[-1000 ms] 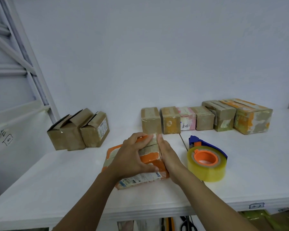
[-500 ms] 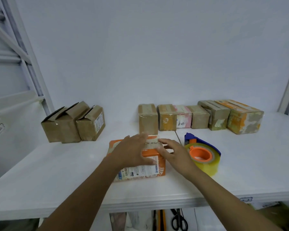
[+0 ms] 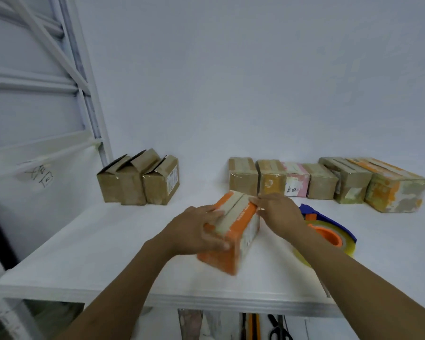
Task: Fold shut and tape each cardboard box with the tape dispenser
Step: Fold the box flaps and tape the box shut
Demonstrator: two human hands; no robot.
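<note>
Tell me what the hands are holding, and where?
The orange box. The left hand grips its near left end, fingers on top; the right hand holds its far right top edge.

A cardboard box [image 3: 233, 224] is at the front centre of the bench [image 3: 84, 253], with the tape dispenser [image 3: 329, 231] just right of it. A row of boxes [image 3: 322, 180] lies behind, and three boxes [image 3: 138, 180] stand back-left.

A single head-worn camera looks forward and down from close behind the left grip [image 3: 196, 231] and right grip [image 3: 280, 214]. The table [image 3: 84, 253] spreads beneath them, and the wall [image 3: 231, 94] rises beyond.
</note>
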